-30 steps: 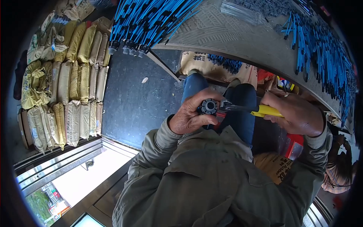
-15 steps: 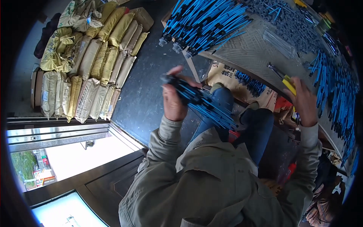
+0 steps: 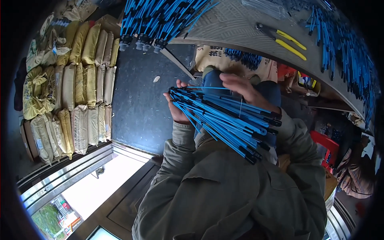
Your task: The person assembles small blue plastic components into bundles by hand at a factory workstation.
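Observation:
My left hand [image 3: 179, 109] is closed around the narrow end of a bundle of blue rods with black tips [image 3: 224, 120]. The rods fan out to the right across my lap, their black ends toward my right forearm. Over the far side of the bundle, my right hand [image 3: 246, 91] is held with fingers stretched out, slightly blurred, with no tool in it; whether it touches the rods I cannot tell. Pliers with yellow handles [image 3: 282, 40] lie on the worktable [image 3: 236, 36], handles spread apart.
Bound bundles of blue rods [image 3: 156, 24] lie at the table's far left corner. Loose blue rods [image 3: 348, 60] pile along its right side. Stacked sacks [image 3: 76, 88] stand at left beside the dark floor [image 3: 140, 104]. A red plastic item [image 3: 326, 148] sits at right.
The pliers have gone from my right hand onto the table. My right hand has come left over the bundle. The bundle in my left hand has turned and fanned out. The view has shifted.

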The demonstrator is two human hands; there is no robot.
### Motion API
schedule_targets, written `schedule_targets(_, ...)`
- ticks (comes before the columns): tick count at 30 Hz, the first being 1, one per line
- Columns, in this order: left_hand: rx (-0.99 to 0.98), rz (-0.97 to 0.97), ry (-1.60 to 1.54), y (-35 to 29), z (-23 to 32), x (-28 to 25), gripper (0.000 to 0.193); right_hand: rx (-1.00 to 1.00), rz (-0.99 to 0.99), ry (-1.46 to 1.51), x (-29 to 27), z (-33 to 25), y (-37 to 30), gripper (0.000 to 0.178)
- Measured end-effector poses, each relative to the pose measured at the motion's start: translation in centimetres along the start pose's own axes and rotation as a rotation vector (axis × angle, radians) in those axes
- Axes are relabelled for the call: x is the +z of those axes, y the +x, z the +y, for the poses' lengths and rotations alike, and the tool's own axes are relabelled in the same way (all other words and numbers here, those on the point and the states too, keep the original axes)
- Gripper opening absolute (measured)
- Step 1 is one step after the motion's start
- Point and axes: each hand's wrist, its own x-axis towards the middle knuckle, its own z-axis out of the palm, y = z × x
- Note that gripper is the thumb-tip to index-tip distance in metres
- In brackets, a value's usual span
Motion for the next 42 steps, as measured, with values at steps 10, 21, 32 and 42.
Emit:
schedule_targets(10,-0.252,0.307,0.633,-2.3,-3.9,-1.9,0.061,-0.396,-0.008,0.037,0.8,-1.4,-0.8,0.038)
schedule_targets(21,-0.169,-0.484,1.242,-4.9,-3.8,5.1,0.056,0.175,0.107,0.522,1.6,-3.9,-4.3,0.029)
schedule_targets(32,-0.102,-0.628,1.258,-4.5,-5.9,5.9,0.037,0.301,0.137,0.657,1.1,-3.7,-4.5,0.013)
schedule_targets(42,-0.211,-0.61,1.36,-5.4,-5.5,5.5,0.024,0.111,0.076,0.482,1.0,-2.9,-3.8,0.02)
